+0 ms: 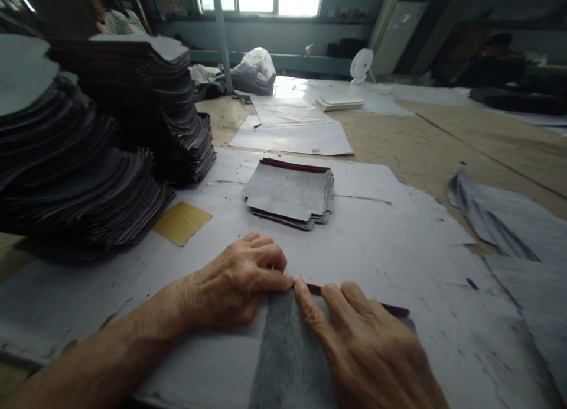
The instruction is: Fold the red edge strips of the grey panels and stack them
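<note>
A grey fabric piece (287, 350) with a dark red folded strip along its far edge lies at the bottom centre. My left hand (241, 279) is closed at the piece's far left corner, thumb and fingers pinching the end of the strip. Across the strip my right hand (363, 332) lies with its fingers spread, its index fingertip beside my left thumb. Beyond both hands sits a small pile of similar grey pieces (287, 190) with dark red edges. The palm of my right hand hides part of the fabric.
Tall stacks of dark fabric (172, 107) stand at the left, near a yellow card (182, 222). Grey fabric sheets (514, 214) lie at the right. White paper (296, 131), a plastic bag (254, 72) and a small fan (361, 65) are farther back. Two people are in the background.
</note>
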A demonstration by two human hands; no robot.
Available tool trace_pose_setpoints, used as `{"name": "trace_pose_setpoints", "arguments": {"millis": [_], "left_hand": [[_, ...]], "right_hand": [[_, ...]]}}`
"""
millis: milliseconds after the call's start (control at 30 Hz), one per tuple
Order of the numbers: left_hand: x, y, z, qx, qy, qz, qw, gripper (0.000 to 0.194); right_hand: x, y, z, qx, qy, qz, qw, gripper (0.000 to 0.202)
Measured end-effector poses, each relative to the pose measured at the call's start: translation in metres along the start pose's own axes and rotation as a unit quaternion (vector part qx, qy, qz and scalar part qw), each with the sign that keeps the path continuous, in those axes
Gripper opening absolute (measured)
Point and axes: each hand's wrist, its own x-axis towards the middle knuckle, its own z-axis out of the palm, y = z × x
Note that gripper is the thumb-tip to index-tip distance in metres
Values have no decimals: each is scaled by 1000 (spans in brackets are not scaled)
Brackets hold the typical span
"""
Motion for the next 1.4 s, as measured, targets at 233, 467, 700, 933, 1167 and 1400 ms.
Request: {"name": "trace_pose_setpoints", "arguments": {"millis": [233, 467, 700, 933, 1167, 1400], "left_hand": [[1, 4, -25, -156, 49, -97, 982, 27], [-3, 3, -21, -132, -125, -114, 977, 30], [-2, 3, -21, -107, -120, -122, 979, 30], [-2, 3, -20, -99, -109, -119, 982, 28], [-1, 4, -21, -134, -100, -117, 979, 23], [9, 5, -10, -166, 86, -159, 969, 25]], "right_hand": [[5, 2, 0, -14, -12, 4, 1000, 50], [13, 5, -2, 15, -46, 14, 999, 60], [19, 2, -5, 3, -70, 24, 997, 70], [19, -2, -9, -26, -60, 36, 997, 76], [-8, 26, -9, 22, 47, 97, 994, 27], [0, 29, -3, 133, -37, 161, 977, 15]]}}
